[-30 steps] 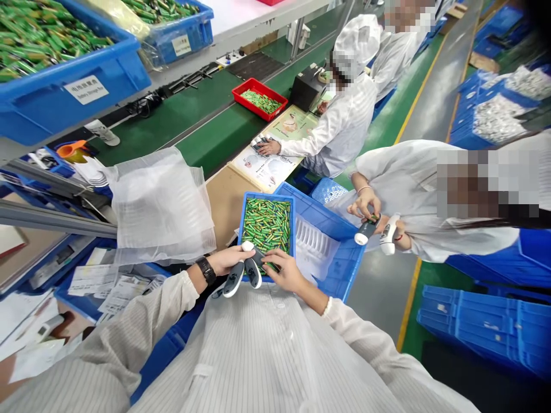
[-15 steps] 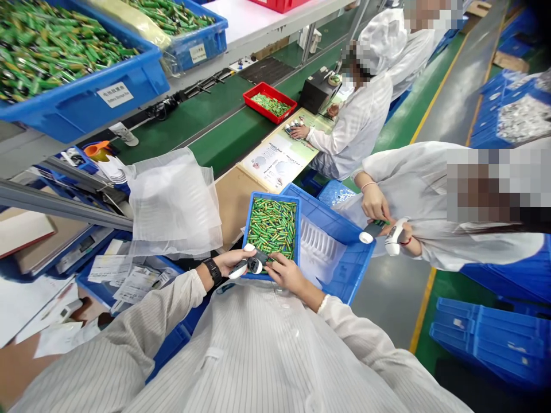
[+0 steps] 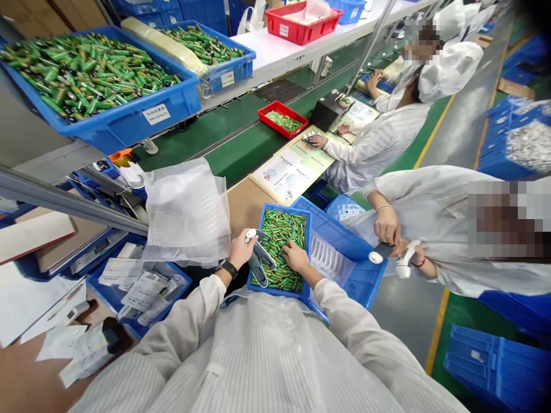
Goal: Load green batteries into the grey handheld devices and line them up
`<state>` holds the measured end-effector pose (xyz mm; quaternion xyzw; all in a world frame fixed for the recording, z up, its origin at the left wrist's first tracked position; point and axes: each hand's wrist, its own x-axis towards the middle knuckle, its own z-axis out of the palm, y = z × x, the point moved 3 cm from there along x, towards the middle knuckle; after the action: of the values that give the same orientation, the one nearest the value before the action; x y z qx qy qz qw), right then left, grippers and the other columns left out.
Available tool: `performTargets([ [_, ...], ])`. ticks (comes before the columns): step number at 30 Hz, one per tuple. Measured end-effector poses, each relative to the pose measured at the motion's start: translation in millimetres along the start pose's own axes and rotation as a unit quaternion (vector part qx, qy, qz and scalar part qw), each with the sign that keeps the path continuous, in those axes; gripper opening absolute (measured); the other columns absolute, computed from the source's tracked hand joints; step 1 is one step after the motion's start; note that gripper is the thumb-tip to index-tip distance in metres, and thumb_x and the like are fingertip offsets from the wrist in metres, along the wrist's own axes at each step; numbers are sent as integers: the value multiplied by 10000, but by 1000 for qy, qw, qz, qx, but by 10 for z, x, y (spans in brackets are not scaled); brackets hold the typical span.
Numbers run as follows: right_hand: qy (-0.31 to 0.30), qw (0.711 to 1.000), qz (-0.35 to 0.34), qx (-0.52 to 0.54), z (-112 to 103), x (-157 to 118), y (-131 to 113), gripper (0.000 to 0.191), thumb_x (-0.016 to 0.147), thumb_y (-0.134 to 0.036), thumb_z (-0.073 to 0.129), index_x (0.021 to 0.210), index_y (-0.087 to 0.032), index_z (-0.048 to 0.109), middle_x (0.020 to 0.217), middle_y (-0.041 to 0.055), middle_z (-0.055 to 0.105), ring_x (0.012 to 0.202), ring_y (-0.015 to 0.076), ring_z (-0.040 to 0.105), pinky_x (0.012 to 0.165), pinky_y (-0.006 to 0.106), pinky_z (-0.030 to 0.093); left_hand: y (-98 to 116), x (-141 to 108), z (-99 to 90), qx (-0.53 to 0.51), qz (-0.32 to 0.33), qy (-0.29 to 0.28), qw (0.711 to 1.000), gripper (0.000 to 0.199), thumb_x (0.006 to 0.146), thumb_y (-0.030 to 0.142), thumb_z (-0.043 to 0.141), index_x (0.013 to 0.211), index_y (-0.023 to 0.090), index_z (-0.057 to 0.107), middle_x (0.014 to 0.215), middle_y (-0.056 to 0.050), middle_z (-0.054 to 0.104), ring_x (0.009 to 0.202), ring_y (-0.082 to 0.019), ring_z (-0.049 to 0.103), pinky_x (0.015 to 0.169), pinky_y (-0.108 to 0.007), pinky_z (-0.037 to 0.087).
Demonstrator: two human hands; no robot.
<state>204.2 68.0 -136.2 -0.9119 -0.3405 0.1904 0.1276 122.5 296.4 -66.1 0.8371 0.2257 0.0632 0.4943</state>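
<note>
The right hand (image 3: pixel 295 256) lies on the batteries (image 3: pixel 282 246) in the small blue tray (image 3: pixel 306 229); its fingertips are hidden, so any grasp is unclear. The big crate's label (image 3: pixel 155 114), upper left, is unreadably small. Lower-right crates (image 3: pixel 499 355) run off frame.

Ahead of you a long green conveyor belt (image 3: pixel 206 129), above it a white shelf (image 3: pixel 275 49) carrying a red plastic bin (image 3: pixel 303 23), to your right a grey concrete floor (image 3: pixel 396 304) with a yellow painted line (image 3: pixel 437 330), stacked blue plastic crates (image 3: pixel 499 367), bright even light.
</note>
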Motion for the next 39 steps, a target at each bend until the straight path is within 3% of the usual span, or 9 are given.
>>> performTargets([
  [4,31,999,-19,21,-50,-113,-27,327,1001,-326,449,1240,-244,657,1195,101,642,1088,209,622,925,288,490,0,-12,30,30,7,13,999,306,891,445,578,1116,244,628,964,-76,718,834,-232,634,754,-295,408],
  [7,111,986,-3,127,-122,-274,-116,401,1009,-333,429,1374,-204,533,991,79,713,894,207,675,805,295,512,-25,-4,49,45,-6,33,998,306,896,444,573,1117,239,627,967,-93,722,855,-245,643,757,-303,408],
  [10,159,963,7,218,-183,-418,-298,354,979,-415,510,1245,-195,587,800,20,700,643,182,634,652,278,484,-28,-11,91,64,-33,49,996,300,899,458,567,1096,241,630,950,-99,727,857,-252,648,749,-308,405],
  [15,223,960,-36,167,-218,-509,-567,213,964,-387,559,992,-222,691,921,55,692,845,187,655,760,272,488,9,-49,193,82,-80,66,991,265,901,465,563,1054,258,626,959,-75,737,877,-235,660,762,-295,421],
  [19,289,945,-31,146,-175,-515,-575,207,962,-360,568,953,-203,703,897,63,628,830,174,616,764,269,490,10,-73,258,82,-91,71,990,209,895,429,577,1005,258,625,923,-45,736,851,-209,659,749,-277,428],
  [23,333,918,-13,216,-120,-487,-534,215,935,-379,605,871,-182,663,943,74,605,868,175,604,791,286,500,-29,-93,302,75,-92,64,991,201,885,430,587,974,253,621,897,-35,728,823,-202,651,727,-277,431],
  [29,300,879,80,362,39,-422,-465,311,839,-449,695,973,-170,674,895,56,682,783,180,616,727,295,499,-82,-137,327,66,-98,62,991,207,878,416,598,987,242,629,922,-51,734,843,-211,660,762,-296,457],
  [35,147,747,174,625,290,-367,-438,502,697,-555,776,996,-157,708,549,-34,584,425,119,485,410,241,383,-62,-191,333,64,-99,56,991,213,883,399,600,1025,245,634,965,-51,745,903,-200,678,826,-288,478],
  [39,128,728,186,647,396,-367,-481,536,679,-626,749,946,-168,668,589,-34,589,407,104,466,370,234,371,-63,-213,344,67,-96,53,992,227,882,400,607,1050,251,638,963,-47,747,904,-199,681,829,-287,482],
])
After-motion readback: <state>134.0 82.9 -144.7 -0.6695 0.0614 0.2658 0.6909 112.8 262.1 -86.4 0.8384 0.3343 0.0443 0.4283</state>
